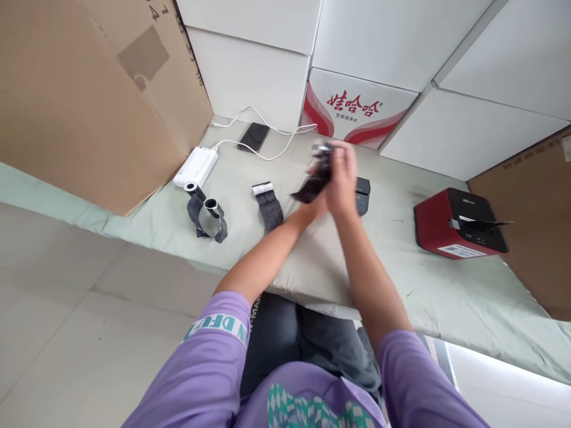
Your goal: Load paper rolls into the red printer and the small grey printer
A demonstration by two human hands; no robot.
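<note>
Between the bench (423,285)'s edges, handling seems underway, right hand (342,172) clamped on a blurred black elongated piece (317,179), left hand (319,202) grip unclear, calling for steadiness.

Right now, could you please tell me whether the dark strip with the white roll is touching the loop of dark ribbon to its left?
Apart: the head view shows bare pale cloth between the dark strip and the loop of dark ribbon.

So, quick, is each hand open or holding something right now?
Left hand: partly hidden and blurred; its grip can't be told.
Right hand: closed on a blurred black object.
</note>
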